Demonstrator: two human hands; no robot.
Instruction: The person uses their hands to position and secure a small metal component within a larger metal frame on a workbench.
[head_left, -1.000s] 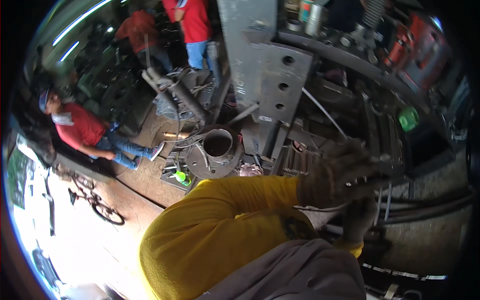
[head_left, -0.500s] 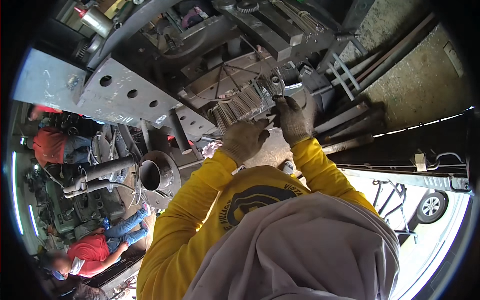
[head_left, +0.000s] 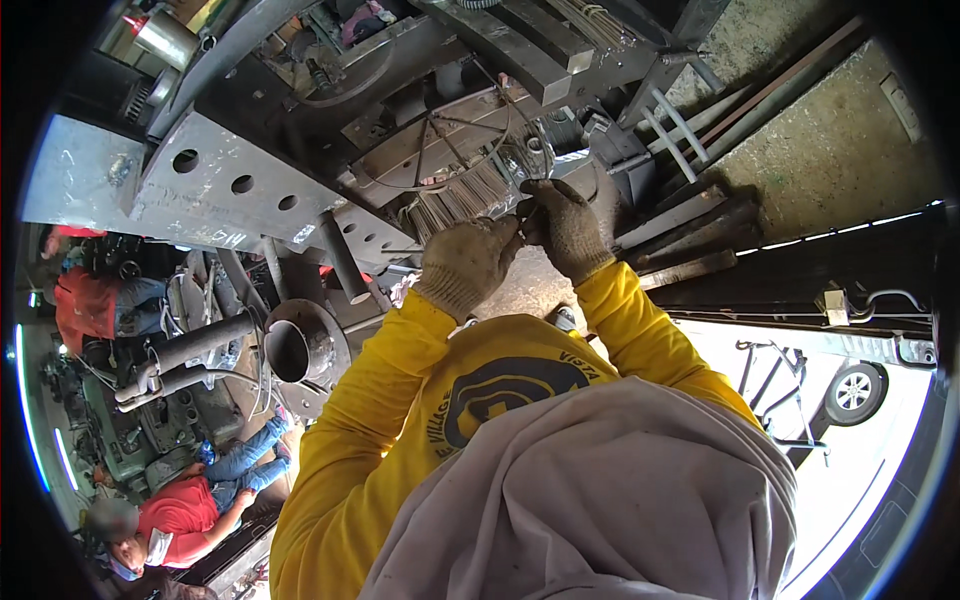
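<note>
My left hand point(head_left: 466, 262), in a soiled knit work glove, is closed with its fingertips drawn together beside the right. Close against it, my right hand point(head_left: 566, 232), in a matching glove with darkened fingers, is also closed. Whatever the fingers hold is too small or hidden to make out. Just beyond the left hand lies a bundle of thin brown rods point(head_left: 462, 198). A thin curved metal rod or wire point(head_left: 547, 158) rises beyond the right fingertips. Behind the bundle, a ring of thin rod with spokes point(head_left: 432, 152) lies against a steel bar.
A drilled steel beam point(head_left: 222, 186) crosses from the left, with a flanged pipe point(head_left: 288, 350) below it. Heavy square bars point(head_left: 510, 55) lie at the back. Metal bars point(head_left: 690, 225) are at right. A person in a red shirt point(head_left: 185, 515) sits at lower left.
My hands have come together; the left fingertips now meet the right ones. The whole view has shifted slightly, with the bench sliding up and left.
</note>
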